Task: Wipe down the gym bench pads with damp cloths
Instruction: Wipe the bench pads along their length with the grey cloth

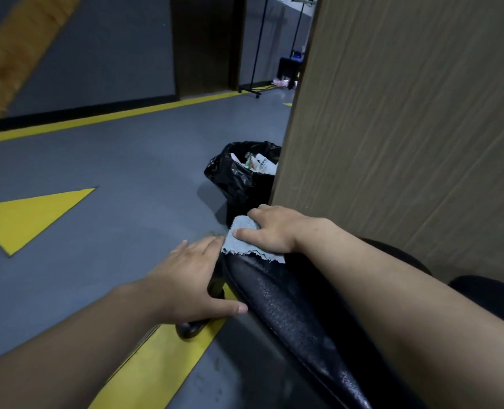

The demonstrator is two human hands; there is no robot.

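Right hand (pixel 270 228): arm outstretched, fingers curled around blue cloth (pixel 240 242) at bench pad (pixel 289 305) end.
Left hand (pixel 191 278): fingers straight, together, flat against pad's side; thumb splayed.

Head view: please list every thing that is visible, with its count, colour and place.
black vinyl bench pad: one, black, lower centre, running away from the camera.
light blue frayed cloth: one, light blue, on the pad's far end.
black plastic bin bag: one, black, on the floor beyond the pad, holding rubbish.
brown wood-grain wall panel: one, brown, right side.
grey floor: one, grey with yellow markings, left half.
black metal stand: one, black, far doorway.
left hand: one, flat against the pad's left side.
right hand: one, gripping the cloth at the pad's end.
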